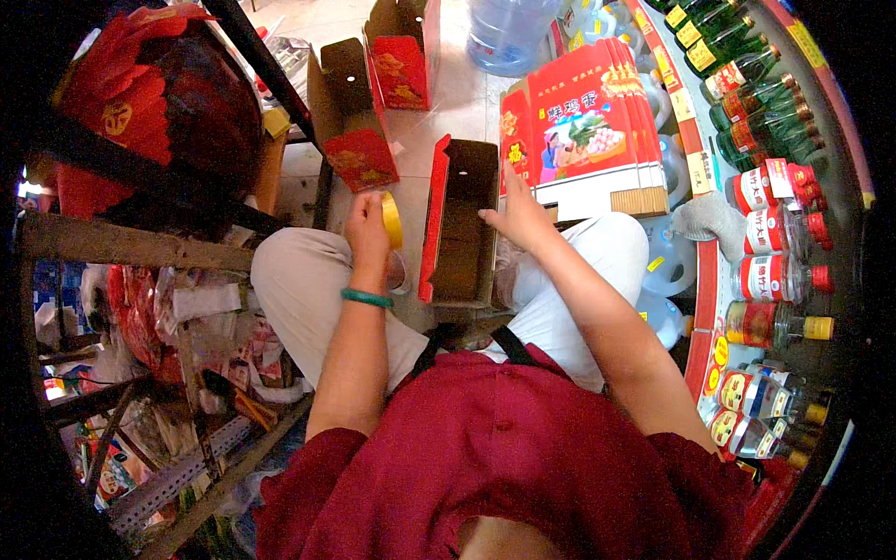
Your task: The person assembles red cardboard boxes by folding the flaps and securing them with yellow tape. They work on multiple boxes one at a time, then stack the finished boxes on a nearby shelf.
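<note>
In my left hand (368, 224), fingers wrapped round it, is a roll of yellow tape (392, 222). My right hand (525, 217) has its thumb and fingers apart. It lies over the near left corner of a stack of flat red printed cartons (597, 103); whether it touches them I cannot tell. Between my knees stands an open red cardboard box (464, 219), its bare brown inside showing. The thumb of my right hand points at the box's right edge. A gap separates the tape from the box's left side.
Two more open red boxes (359, 154) (403, 75) stand on the floor ahead. A shelf of bottles (770, 229) runs along my right, with large clear jugs (667, 257) below it. A wooden rack (140, 238) with bags is at my left. A big blue water bottle (509, 37) stands farther off.
</note>
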`<control>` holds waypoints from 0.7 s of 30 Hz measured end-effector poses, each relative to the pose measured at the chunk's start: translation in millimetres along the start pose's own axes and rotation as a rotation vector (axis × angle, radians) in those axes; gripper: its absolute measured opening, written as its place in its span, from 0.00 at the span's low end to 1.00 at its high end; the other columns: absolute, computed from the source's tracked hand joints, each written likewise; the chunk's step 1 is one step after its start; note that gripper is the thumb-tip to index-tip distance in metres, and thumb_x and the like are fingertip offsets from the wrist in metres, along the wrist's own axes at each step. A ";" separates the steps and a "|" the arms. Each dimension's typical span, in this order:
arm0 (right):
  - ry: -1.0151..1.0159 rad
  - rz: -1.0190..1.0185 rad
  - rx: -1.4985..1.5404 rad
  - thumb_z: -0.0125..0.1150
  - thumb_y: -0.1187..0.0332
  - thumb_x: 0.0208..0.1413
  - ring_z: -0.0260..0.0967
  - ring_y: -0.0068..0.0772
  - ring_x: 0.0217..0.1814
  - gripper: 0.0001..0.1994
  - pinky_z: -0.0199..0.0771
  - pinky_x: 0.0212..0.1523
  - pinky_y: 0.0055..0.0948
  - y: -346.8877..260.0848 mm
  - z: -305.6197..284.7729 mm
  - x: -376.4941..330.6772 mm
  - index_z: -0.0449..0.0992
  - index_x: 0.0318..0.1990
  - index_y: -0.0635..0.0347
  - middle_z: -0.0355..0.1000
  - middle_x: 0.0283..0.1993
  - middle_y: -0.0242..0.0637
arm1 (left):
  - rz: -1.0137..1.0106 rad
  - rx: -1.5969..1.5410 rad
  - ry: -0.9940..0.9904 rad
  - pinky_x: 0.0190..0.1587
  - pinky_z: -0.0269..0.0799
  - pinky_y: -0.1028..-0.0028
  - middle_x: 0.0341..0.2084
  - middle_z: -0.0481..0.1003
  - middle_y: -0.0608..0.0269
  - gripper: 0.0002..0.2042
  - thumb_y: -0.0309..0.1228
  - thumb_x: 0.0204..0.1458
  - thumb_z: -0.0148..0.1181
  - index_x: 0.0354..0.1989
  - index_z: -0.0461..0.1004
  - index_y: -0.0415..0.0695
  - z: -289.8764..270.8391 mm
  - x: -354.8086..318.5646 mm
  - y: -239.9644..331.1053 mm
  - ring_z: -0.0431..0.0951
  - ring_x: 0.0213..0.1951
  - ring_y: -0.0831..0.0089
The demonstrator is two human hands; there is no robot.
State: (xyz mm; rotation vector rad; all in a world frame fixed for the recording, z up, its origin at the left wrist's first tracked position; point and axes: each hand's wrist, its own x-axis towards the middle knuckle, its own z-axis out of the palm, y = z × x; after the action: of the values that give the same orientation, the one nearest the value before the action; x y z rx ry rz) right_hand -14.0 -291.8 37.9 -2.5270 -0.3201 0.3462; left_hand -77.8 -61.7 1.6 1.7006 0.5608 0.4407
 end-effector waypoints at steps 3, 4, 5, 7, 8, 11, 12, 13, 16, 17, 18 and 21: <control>0.013 -0.003 0.188 0.62 0.63 0.45 0.61 0.54 0.57 0.45 0.60 0.58 0.38 9.8 13.0 -13.2 0.39 0.64 0.71 0.58 0.56 0.62 | 0.011 -0.011 -0.015 0.40 0.67 0.75 0.31 0.75 0.64 0.12 0.37 0.56 0.50 0.36 0.75 0.42 1.2 0.9 0.1 0.72 0.35 0.74; -0.030 0.057 0.287 0.61 0.63 0.45 0.62 0.54 0.56 0.44 0.60 0.57 0.38 5.3 12.2 -19.2 0.39 0.63 0.71 0.60 0.55 0.62 | 0.013 -0.007 -0.024 0.41 0.67 0.74 0.32 0.75 0.63 0.13 0.38 0.56 0.50 0.37 0.75 0.42 0.7 0.9 -0.7 0.73 0.35 0.73; 0.082 -0.012 0.297 0.56 0.67 0.48 0.63 0.56 0.54 0.36 0.61 0.56 0.38 11.6 22.3 -20.9 0.45 0.63 0.68 0.63 0.52 0.61 | 0.030 -0.013 -0.016 0.40 0.66 0.75 0.31 0.75 0.63 0.12 0.36 0.56 0.49 0.37 0.75 0.42 1.6 -0.5 -1.7 0.72 0.35 0.74; 0.086 -0.035 0.256 0.52 0.69 0.49 0.65 0.60 0.49 0.34 0.64 0.51 0.42 32.5 36.0 -16.6 0.46 0.62 0.67 0.65 0.46 0.64 | 0.071 -0.023 -0.008 0.40 0.66 0.76 0.30 0.74 0.64 0.10 0.34 0.56 0.49 0.35 0.74 0.41 5.5 -3.7 5.7 0.71 0.34 0.76; 0.088 -0.046 0.236 0.51 0.71 0.49 0.65 0.62 0.47 0.32 0.66 0.49 0.44 42.8 40.1 -14.4 0.47 0.62 0.66 0.66 0.43 0.66 | 0.071 -0.013 -0.017 0.40 0.66 0.76 0.30 0.74 0.64 0.10 0.33 0.56 0.49 0.35 0.74 0.40 6.4 -3.7 5.6 0.71 0.34 0.76; 0.057 -0.018 0.277 0.46 0.71 0.50 0.65 0.60 0.48 0.27 0.65 0.49 0.44 47.3 35.3 -12.3 0.53 0.59 0.67 0.65 0.43 0.67 | 0.089 0.026 -0.035 0.41 0.66 0.75 0.30 0.74 0.62 0.10 0.33 0.56 0.49 0.35 0.74 0.40 7.6 -3.8 2.4 0.72 0.35 0.74; 0.084 -0.077 0.311 0.47 0.71 0.50 0.65 0.60 0.47 0.26 0.65 0.49 0.44 48.9 32.1 -13.4 0.54 0.58 0.68 0.65 0.43 0.67 | 0.108 0.043 -0.038 0.41 0.66 0.74 0.31 0.75 0.61 0.10 0.32 0.56 0.49 0.35 0.74 0.40 7.4 -3.6 1.6 0.72 0.35 0.73; 0.111 -0.137 0.346 0.47 0.71 0.50 0.65 0.60 0.47 0.26 0.65 0.49 0.44 50.6 28.7 -14.6 0.55 0.58 0.69 0.65 0.43 0.67 | 0.127 0.061 -0.042 0.41 0.66 0.74 0.31 0.75 0.61 0.10 0.32 0.56 0.49 0.35 0.74 0.40 7.2 -3.3 0.3 0.72 0.35 0.73; 0.147 -0.166 0.385 0.47 0.72 0.49 0.65 0.60 0.46 0.25 0.65 0.49 0.44 57.0 29.1 -15.7 0.57 0.56 0.70 0.66 0.42 0.66 | 0.163 0.091 -0.029 0.41 0.66 0.73 0.31 0.75 0.58 0.10 0.32 0.56 0.49 0.35 0.74 0.40 9.5 0.0 -11.4 0.73 0.35 0.70; 0.151 -0.150 0.388 0.47 0.73 0.49 0.65 0.60 0.46 0.25 0.65 0.49 0.44 59.6 31.9 -15.4 0.57 0.56 0.70 0.66 0.42 0.65 | 0.154 0.089 -0.039 0.40 0.67 0.72 0.30 0.75 0.58 0.10 0.32 0.56 0.49 0.35 0.74 0.40 10.6 0.6 -15.8 0.73 0.35 0.70; 0.158 -0.130 0.346 0.47 0.73 0.48 0.65 0.61 0.46 0.25 0.65 0.49 0.44 62.2 35.6 -14.0 0.57 0.56 0.70 0.66 0.42 0.65 | 0.146 0.089 -0.049 0.40 0.67 0.72 0.30 0.75 0.57 0.10 0.32 0.55 0.49 0.35 0.74 0.39 11.8 1.0 -16.9 0.73 0.34 0.69; 0.152 -0.009 0.248 0.48 0.74 0.48 0.64 0.58 0.49 0.27 0.64 0.51 0.43 58.7 41.4 -11.2 0.55 0.58 0.67 0.65 0.46 0.61 | 0.191 0.156 -0.045 0.39 0.67 0.70 0.28 0.75 0.56 0.11 0.34 0.55 0.49 0.35 0.74 0.39 12.1 2.1 -18.1 0.74 0.33 0.67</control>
State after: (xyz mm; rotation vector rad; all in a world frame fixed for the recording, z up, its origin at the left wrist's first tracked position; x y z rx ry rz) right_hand -28.5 -322.1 -26.5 -2.2911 -0.2147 0.1761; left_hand -71.3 -67.3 -18.6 1.9184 0.4100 0.5042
